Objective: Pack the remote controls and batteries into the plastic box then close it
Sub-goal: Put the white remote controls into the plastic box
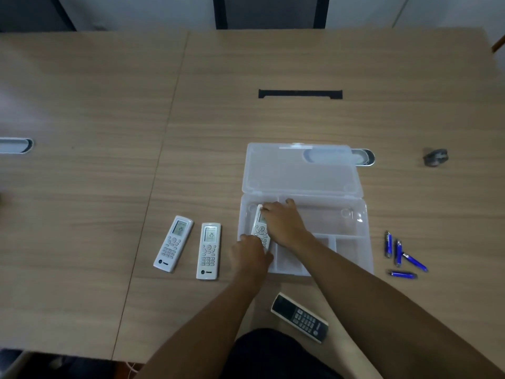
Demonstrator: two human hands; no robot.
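Two white remotes [173, 243] [208, 250] lying flat near the surface's [82, 105] front edge, still unpacked. Left hand [250, 253] and right hand [282, 222], fingers gripping a third white remote [259, 228], probably seating it in the open clear plastic box [355, 222]. Black remote [300, 317] nearer front; blue batteries [401, 255] rightmost, clear of the box

Matt wood-grain table [246, 119]; clear, slightly frosted plastic box [355, 242]; smooth white plastic remotes [208, 250]; glossy blue batteries [388, 243].
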